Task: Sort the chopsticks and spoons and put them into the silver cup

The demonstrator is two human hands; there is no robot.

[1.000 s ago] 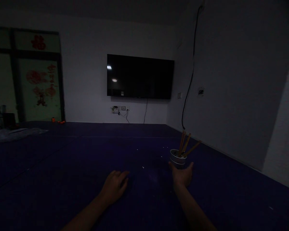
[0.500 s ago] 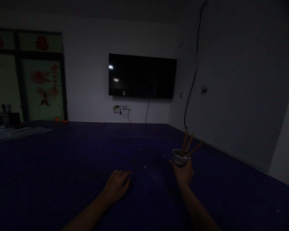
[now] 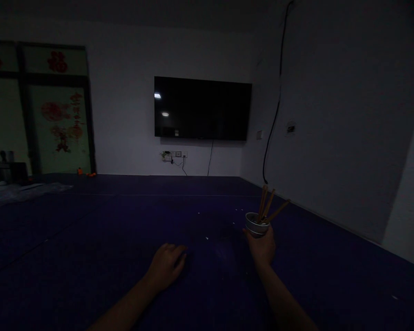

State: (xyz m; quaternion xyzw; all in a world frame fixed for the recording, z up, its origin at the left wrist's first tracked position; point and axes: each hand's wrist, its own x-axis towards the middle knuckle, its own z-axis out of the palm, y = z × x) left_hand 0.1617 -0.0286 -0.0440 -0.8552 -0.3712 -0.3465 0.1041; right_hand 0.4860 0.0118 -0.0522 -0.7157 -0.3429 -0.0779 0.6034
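My right hand (image 3: 263,246) is wrapped round a small grey cup (image 3: 256,226) with a pale rim, thumb on its left side and fingers on the right. Several wooden sticks (image 3: 267,206), like chopsticks, stand in the cup and lean to the right; what else is inside is too dark to tell. My left hand (image 3: 167,263) rests on the dark blue tabletop (image 3: 124,239), to the left of the cup and apart from it. Its fingers are loosely curved and parted, and nothing shows in them.
Small white scraps (image 3: 207,238) are scattered over the tabletop. Crumpled clear plastic (image 3: 31,191) and a dark box (image 3: 12,172) lie at the far left, near small orange items (image 3: 90,174). A black cable (image 3: 274,122) hangs along the right wall; a television (image 3: 203,110) hangs ahead.
The whole view has shifted very slightly to the left. Both hands keep their pose, and the cup stays in my right hand.
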